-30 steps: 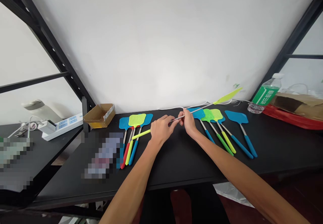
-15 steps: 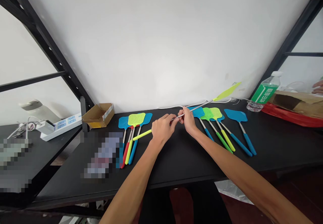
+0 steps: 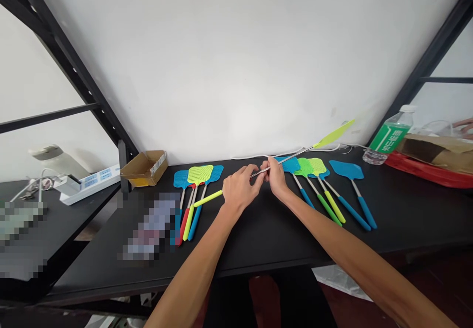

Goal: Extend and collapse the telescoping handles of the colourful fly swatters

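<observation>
Both hands grip one yellow-green fly swatter above the black table, its head raised to the right. My left hand is closed round it near the yellow handle, which sticks out to the left. Around the metal rod, close beside it, my right hand is closed too. A group of blue, red and yellow swatters lies fanned left of my hands. To the right lie several more in blue, green and yellow, with a separate blue swatter at the end of that row.
A small cardboard box and a white power strip are at the left. At the right stand a water bottle and a red tray holding cardboard. Another person's hand shows at the right edge. A white cable runs along the wall.
My left thumb and fingers have opened slightly around the rod. The held swatter stays in nearly the same place. The other person's hand at the right edge has shifted.
</observation>
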A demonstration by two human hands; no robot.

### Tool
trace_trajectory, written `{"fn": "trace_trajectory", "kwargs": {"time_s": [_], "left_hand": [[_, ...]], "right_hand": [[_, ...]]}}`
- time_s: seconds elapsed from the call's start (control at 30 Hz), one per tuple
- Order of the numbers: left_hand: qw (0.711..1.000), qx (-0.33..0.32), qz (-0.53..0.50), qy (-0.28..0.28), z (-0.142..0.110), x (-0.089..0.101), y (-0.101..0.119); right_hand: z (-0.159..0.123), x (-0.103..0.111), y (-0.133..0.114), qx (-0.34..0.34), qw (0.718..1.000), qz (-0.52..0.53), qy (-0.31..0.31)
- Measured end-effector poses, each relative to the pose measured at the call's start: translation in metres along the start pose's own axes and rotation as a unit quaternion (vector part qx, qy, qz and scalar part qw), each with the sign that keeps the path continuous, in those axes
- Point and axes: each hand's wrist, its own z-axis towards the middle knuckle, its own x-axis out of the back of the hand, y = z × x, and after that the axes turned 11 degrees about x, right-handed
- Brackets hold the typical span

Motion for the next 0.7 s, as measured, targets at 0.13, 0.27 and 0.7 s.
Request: {"fn": "trace_trajectory", "kwargs": {"time_s": [0.13,0.27,0.7], "left_hand": [[1.0,0.004,0.0,0.004,-0.0002,0.0011,0.0012],[1.0,0.014,-0.002,-0.006,0.0002,0.0029,0.0023],[0.999,-0.022,-0.037,-0.017,-0.0012,-0.0001,0.0071]], "right_hand": [[-0.0013,-0.001,-0.0022,-0.013,1.0,-0.001,-0.001],[-0.0018,-0.001,-0.0017,-0.007,1.0,-0.011,-0.011],[-0.0008,-0.0021,-0.0092,-0.002,1.0,-0.021,-0.013]]}}
